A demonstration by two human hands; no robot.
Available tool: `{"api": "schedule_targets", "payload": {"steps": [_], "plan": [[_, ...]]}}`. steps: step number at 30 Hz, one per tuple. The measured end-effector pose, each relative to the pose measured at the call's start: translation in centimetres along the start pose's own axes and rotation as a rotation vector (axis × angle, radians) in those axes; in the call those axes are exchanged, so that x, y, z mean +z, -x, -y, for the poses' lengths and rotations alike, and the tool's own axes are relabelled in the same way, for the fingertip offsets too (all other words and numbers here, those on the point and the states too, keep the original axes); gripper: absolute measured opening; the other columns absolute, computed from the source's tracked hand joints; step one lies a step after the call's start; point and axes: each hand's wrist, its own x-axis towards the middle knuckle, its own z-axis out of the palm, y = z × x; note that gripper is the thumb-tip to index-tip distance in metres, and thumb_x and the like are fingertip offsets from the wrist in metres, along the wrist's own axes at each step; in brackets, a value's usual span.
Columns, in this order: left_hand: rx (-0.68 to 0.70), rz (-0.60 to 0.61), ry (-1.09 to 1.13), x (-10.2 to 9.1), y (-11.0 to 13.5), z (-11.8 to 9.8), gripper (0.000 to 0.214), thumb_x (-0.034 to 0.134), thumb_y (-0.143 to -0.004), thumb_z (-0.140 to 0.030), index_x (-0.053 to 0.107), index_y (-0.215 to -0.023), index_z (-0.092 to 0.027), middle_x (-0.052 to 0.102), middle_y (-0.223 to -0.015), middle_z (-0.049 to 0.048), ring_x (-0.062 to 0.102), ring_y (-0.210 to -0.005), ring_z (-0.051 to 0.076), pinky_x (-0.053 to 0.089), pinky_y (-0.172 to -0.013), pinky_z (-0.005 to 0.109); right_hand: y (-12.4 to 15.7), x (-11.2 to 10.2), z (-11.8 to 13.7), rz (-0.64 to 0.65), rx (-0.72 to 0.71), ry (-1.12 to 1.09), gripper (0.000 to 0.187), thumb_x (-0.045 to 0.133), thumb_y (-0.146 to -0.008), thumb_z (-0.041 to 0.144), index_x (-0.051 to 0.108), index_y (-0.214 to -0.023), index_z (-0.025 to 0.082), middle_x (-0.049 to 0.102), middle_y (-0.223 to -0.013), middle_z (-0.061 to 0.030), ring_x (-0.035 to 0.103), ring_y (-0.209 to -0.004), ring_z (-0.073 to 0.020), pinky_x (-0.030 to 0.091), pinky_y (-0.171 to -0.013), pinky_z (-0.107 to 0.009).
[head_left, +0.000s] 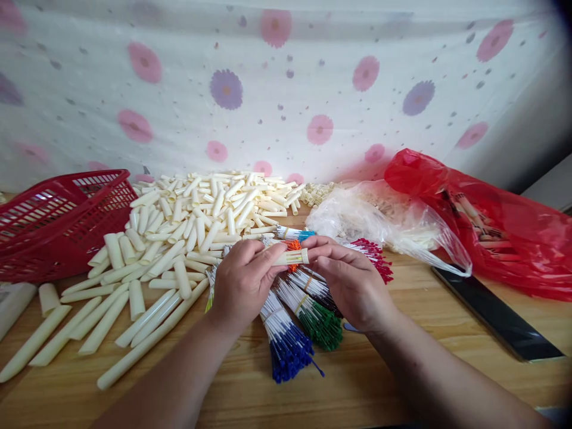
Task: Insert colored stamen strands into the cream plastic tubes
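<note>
My left hand (243, 283) is closed around a short cream pen barrel (291, 258), which lies level with its end toward the right. Thin coloured strips show along slots in the barrel's side. My right hand (351, 280) pinches at that right end, with fingers and thumb close together; whether it holds a separate small part is hidden. Under both hands lie rubber-banded bundles of thin white pen refills with coloured ends: a blue bundle (288, 348), a green bundle (324, 325), a crimson bundle (373, 256), an orange bundle (294, 245) and a light blue bundle (297, 233).
Cream pen barrels (214, 205) heap across the back and left of the wooden table (250, 399). A red basket (67, 220) tilts at far left. A clear plastic bag (357, 214), a red plastic bag (513, 238) and a black phone (496, 313) lie right. A flowered curtain (179, 89) hangs behind.
</note>
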Motion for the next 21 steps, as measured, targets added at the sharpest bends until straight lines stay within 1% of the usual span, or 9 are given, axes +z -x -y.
{"api": "schedule_targets", "payload": {"steps": [2, 4, 7, 9, 11, 13, 15, 17, 21], "plan": [[-0.087, 0.022, 0.103, 0.1, -0.2, 0.3, 0.026, 0.058, -0.086, -0.033, 0.068, -0.108, -0.022, 0.059, -0.088, 0.0050, 0.056, -0.081, 0.017, 0.045, -0.073, 0.029, -0.1, -0.4, -0.1, 0.054, -0.025, 0.020, 0.015, 0.059, -0.081, 0.029, 0.070, -0.086, 0.020, 0.060, -0.112, -0.0077, 0.057, -0.109, -0.0218, 0.045, -0.094, -0.044], [-0.272, 0.035, 0.290, 0.2, -0.5, 1.0, 0.026, 0.056, -0.087, -0.035, 0.068, -0.106, -0.021, 0.059, -0.087, 0.0041, 0.056, -0.080, 0.016, 0.045, -0.072, 0.028, -0.6, -0.8, -0.5, 0.025, -0.088, 0.135, 0.020, 0.056, -0.085, 0.032, 0.069, -0.095, 0.022, 0.058, -0.118, -0.0076, 0.055, -0.112, -0.0212, 0.047, -0.092, -0.041], [-0.683, -0.169, 0.688, 0.3, -1.2, 2.5, 0.035, 0.048, -0.090, -0.045, 0.065, -0.104, -0.018, 0.046, -0.063, -0.0029, 0.044, -0.056, 0.010, 0.038, -0.052, 0.021, -1.6, -0.7, -1.3, -0.046, -0.154, 0.476, 0.019, 0.056, -0.085, 0.030, 0.068, -0.095, 0.020, 0.061, -0.106, -0.0071, 0.058, -0.102, -0.0186, 0.048, -0.085, -0.035], [-0.844, -0.314, 0.914, 0.3, -1.6, 3.5, 0.037, 0.050, -0.087, -0.048, 0.064, -0.104, -0.017, 0.042, -0.059, -0.0048, 0.039, -0.049, 0.008, 0.033, -0.045, 0.019, -2.4, 0.3, -1.5, 0.098, -0.149, 0.785, 0.015, 0.056, -0.084, 0.024, 0.069, -0.089, 0.017, 0.064, -0.091, -0.0061, 0.059, -0.092, -0.0171, 0.047, -0.082, -0.032], [-0.914, -0.384, 1.037, 0.2, -1.8, 4.4, 0.038, 0.056, -0.082, -0.049, 0.064, -0.102, -0.017, 0.042, -0.059, -0.0054, 0.039, -0.047, 0.006, 0.031, -0.043, 0.017, -3.2, 2.0, -1.4, 0.326, -0.124, 1.127, 0.016, 0.054, -0.084, 0.019, 0.070, -0.084, 0.016, 0.065, -0.085, -0.0053, 0.060, -0.087, -0.0158, 0.045, -0.081, -0.028], [-0.941, -0.351, 1.094, 0.2, -1.8, 5.0, 0.040, 0.059, -0.079, -0.050, 0.065, -0.101, -0.017, 0.042, -0.059, -0.0056, 0.039, -0.046, 0.005, 0.031, -0.042, 0.016, -3.8, 4.0, -1.4, 0.452, -0.094, 1.397, 0.019, 0.052, -0.084, 0.018, 0.070, -0.084, 0.017, 0.067, -0.086, -0.0059, 0.060, -0.087, -0.0161, 0.044, -0.080, -0.026], [-0.952, -0.300, 1.101, 0.3, -1.7, 5.4, 0.041, 0.060, -0.078, -0.050, 0.065, -0.102, -0.017, 0.042, -0.059, -0.0059, 0.039, -0.046, 0.005, 0.032, -0.043, 0.016, -4.2, 5.8, -1.7, 0.461, -0.066, 1.547, 0.021, 0.050, -0.085, 0.021, 0.071, -0.085, 0.018, 0.068, -0.089, -0.0076, 0.061, -0.089, -0.0180, 0.044, -0.079, -0.027], [-0.964, -0.270, 1.078, 0.6, -1.4, 5.8, 0.043, 0.058, -0.078, -0.051, 0.065, -0.104, -0.017, 0.042, -0.059, -0.0062, 0.039, -0.047, 0.005, 0.033, -0.044, 0.015, -4.6, 7.3, -2.4, 0.449, -0.050, 1.604, 0.024, 0.049, -0.086, 0.026, 0.071, -0.086, 0.018, 0.069, -0.092, -0.0097, 0.062, -0.091, -0.0209, 0.045, -0.079, -0.030], [-0.967, -0.226, 1.041, 1.3, -1.1, 6.4, 0.048, 0.055, -0.078, -0.054, 0.064, -0.106, -0.015, 0.041, -0.060, -0.0064, 0.040, -0.046, 0.005, 0.035, -0.046, 0.017, -5.3, 9.1, -4.0, 0.422, -0.007, 1.718, 0.026, 0.048, -0.085, 0.030, 0.071, -0.087, 0.017, 0.070, -0.096, -0.0126, 0.063, -0.092, -0.0255, 0.047, -0.077, -0.033]]}}
